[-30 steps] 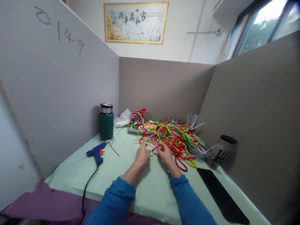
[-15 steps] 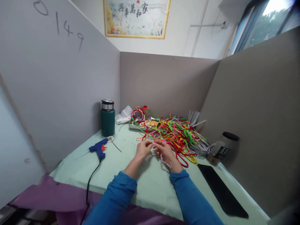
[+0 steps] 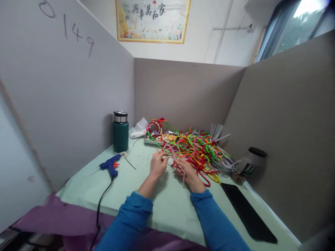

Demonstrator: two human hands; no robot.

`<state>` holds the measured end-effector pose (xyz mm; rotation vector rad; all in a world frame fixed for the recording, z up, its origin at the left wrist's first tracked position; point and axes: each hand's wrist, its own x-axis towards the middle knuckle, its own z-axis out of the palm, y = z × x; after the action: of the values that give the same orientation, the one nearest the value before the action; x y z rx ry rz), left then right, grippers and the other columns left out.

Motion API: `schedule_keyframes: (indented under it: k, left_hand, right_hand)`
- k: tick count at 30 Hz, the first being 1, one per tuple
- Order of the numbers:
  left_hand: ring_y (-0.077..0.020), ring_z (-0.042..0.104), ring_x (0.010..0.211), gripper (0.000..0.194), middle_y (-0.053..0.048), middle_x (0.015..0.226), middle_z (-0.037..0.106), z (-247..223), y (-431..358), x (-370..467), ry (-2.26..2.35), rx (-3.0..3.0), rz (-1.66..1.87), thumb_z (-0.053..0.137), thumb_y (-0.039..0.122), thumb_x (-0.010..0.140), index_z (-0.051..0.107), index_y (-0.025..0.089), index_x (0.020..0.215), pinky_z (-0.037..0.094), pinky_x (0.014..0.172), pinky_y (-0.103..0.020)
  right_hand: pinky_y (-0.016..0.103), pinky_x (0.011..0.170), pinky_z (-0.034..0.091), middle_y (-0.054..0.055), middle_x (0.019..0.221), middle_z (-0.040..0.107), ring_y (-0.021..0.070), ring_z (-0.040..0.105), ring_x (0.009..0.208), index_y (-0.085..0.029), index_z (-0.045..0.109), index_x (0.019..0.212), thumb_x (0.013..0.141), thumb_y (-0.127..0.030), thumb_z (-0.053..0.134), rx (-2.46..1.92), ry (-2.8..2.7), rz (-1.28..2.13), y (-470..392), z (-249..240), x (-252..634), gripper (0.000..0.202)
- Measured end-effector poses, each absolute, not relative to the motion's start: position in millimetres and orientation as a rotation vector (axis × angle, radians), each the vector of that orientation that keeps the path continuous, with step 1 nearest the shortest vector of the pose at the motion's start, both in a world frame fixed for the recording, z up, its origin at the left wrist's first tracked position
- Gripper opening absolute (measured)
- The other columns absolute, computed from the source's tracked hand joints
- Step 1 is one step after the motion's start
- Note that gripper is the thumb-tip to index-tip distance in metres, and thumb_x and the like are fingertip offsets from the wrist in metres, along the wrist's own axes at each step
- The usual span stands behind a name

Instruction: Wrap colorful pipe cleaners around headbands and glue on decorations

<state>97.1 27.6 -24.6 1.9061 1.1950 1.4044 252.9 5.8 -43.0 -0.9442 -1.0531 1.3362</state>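
A pink fuzzy pipe cleaner (image 3: 174,156), bent and twisted, is pinched in the fingers of my right hand (image 3: 188,175). One end rises toward the pile behind, and another part hangs below my fingers. A small dark red piece (image 3: 173,165) shows at my right fingertips; whether it is joined to the pink one I cannot tell. My left hand (image 3: 157,165) is just to the left, thumb and fingers apart, its fingertips close to the pink strand. Beyond both hands lies a tangled pile of coloured pipe cleaners (image 3: 199,146).
A blue glue gun (image 3: 111,165) with a black cord lies at left, near a green bottle (image 3: 120,134). A metal tray (image 3: 151,141) of small parts and white tissue (image 3: 140,128) are at the back. On the right are a black slab (image 3: 248,212) and a tilted clear jar (image 3: 246,167).
My left fingers have parted from my right fingertips and moved slightly up and left. More of the pink pipe cleaner now shows, standing up above my right hand.
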Motion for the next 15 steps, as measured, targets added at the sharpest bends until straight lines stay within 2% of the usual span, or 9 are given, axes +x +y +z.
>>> schedule_keyframes:
  k: [3, 5, 7, 9, 12, 15]
  left_hand:
    - [-0.0092, 0.054, 0.052, 0.022, -0.005, 0.077, 0.068, -26.6, 26.9, 100.5, 1.173, 1.788, 1.171, 0.06, 0.032, 0.081, 0.072, 0.015, 0.087, 0.043, 0.051, -0.021]
    - [-0.0073, 0.044, 0.04, 0.028, 0.0, 0.056, 0.06, -26.9, 27.3, 100.7, 1.106, 1.687, 1.101, 0.06, 0.039, 0.08, 0.071, 0.013, 0.08, 0.034, 0.042, -0.019]
    - [-0.0061, 0.037, 0.034, 0.033, 0.003, 0.044, 0.05, -25.8, 27.9, 99.8, 1.065, 1.573, 1.135, 0.059, 0.044, 0.079, 0.068, 0.013, 0.072, 0.027, 0.038, -0.019]
    - [-0.0049, 0.036, 0.032, 0.037, 0.003, 0.049, 0.054, -23.8, 28.5, 98.2, 1.015, 1.443, 1.196, 0.058, 0.049, 0.077, 0.065, 0.013, 0.073, 0.025, 0.037, -0.02]
    - [-0.0028, 0.038, 0.032, 0.041, -0.001, 0.069, 0.066, -21.3, 28.7, 95.4, 0.924, 1.271, 1.255, 0.058, 0.053, 0.075, 0.061, 0.013, 0.082, 0.024, 0.036, -0.019]
    - [-0.0018, 0.037, 0.033, 0.044, -0.001, 0.072, 0.065, -20.5, 29.6, 93.1, 0.851, 1.168, 1.327, 0.06, 0.055, 0.073, 0.058, 0.013, 0.083, 0.025, 0.037, -0.018]
  right_hand:
    - [0.017, 0.032, 0.022, -0.004, 0.055, 0.056, 0.0024, 0.035, 0.033, -0.016, 0.057, 0.069, 0.065, -0.045, 0.076, -0.939, -1.086, 1.393, 3.7, -41.7, 246.8, 0.035]
    - [0.017, 0.033, 0.022, -0.004, 0.055, 0.056, 0.0032, 0.037, 0.035, -0.016, 0.057, 0.069, 0.066, -0.045, 0.076, -0.94, -1.141, 1.426, 1.8, -41.7, 242.8, 0.034]
    - [0.017, 0.034, 0.024, -0.004, 0.055, 0.056, 0.0033, 0.038, 0.036, -0.016, 0.059, 0.072, 0.067, -0.043, 0.076, -0.937, -1.19, 1.457, 0.0, -41.7, 241.1, 0.032]
    - [0.017, 0.035, 0.024, -0.005, 0.057, 0.056, 0.003, 0.037, 0.037, -0.016, 0.061, 0.079, 0.068, -0.042, 0.075, -0.939, -1.241, 1.488, -2.2, -40.5, 242.0, 0.031]
    - [0.017, 0.034, 0.021, -0.006, 0.057, 0.053, 0.0032, 0.035, 0.037, -0.016, 0.063, 0.088, 0.07, -0.044, 0.074, -0.962, -1.329, 1.503, -6.3, -36.6, 245.9, 0.035]
    - [0.017, 0.034, 0.019, -0.008, 0.056, 0.05, 0.0032, 0.033, 0.036, -0.016, 0.063, 0.087, 0.072, -0.047, 0.071, -0.992, -1.399, 1.442, -9.9, -33.6, 247.5, 0.035]
